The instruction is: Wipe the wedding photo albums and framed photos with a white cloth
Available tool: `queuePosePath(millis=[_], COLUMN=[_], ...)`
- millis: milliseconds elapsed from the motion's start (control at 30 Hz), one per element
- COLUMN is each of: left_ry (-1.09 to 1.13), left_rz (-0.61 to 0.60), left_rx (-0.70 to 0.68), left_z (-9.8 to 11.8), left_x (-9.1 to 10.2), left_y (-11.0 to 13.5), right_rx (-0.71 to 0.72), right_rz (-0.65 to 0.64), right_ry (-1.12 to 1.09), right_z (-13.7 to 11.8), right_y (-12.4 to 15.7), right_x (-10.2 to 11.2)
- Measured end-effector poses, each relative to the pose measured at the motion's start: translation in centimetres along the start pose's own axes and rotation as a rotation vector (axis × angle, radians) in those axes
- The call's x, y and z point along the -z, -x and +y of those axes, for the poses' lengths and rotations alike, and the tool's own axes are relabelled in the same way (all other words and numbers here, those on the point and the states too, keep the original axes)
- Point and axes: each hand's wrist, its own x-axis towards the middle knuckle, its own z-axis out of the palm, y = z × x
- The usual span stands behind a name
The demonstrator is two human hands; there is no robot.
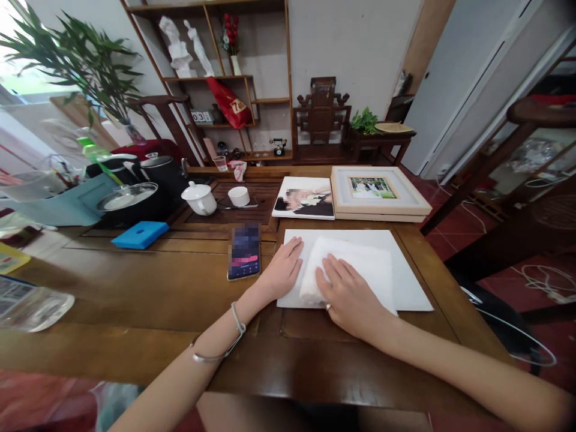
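Note:
A flat white board [409, 288] lies on the wooden table in front of me, with a folded white cloth [373, 264] on top of it. My right hand [348, 291] rests on the cloth, fingers stretched out and palm down, a ring on one finger. At the board's left edge, my left hand [284, 269] lies flat with its fingers extended, beside the cloth and apart from it. What is under the cloth is hidden.
A phone [244, 252] lies left of my left hand. Behind the board are a photo print [303, 198] and a framed picture [380, 186]. Farther left stand a lidded white cup [199, 199], a small white bowl [239, 196], a blue block [140, 234] and a dark pan [130, 207].

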Motion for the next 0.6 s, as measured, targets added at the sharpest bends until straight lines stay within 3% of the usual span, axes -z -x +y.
queuePosePath(millis=[200,267,433,600], left_ry=[0.061,0.084,0.093,0.122], left_rz=[-0.055,-0.043,-0.003,-0.023], left_rx=[0.005,0.007,0.022,0.029], left_z=[-0.3,-0.3,-0.1,-0.3], left_x=[0.2,0.3,0.2,-0.1], left_y=[0.0,0.1,0.1,0.0], right_rx=[0.215,0.225,0.060,0.265], right_rz=[0.098,0.087,-0.024,-0.072], right_ry=[0.034,-0.010,-0.031,-0.169], right_z=[-4.6,-4.5,-1.7,-2.1], right_y=[1.7,1.7,-0.1,1.2], right_x=[0.8,0.9,1.1,2.7])
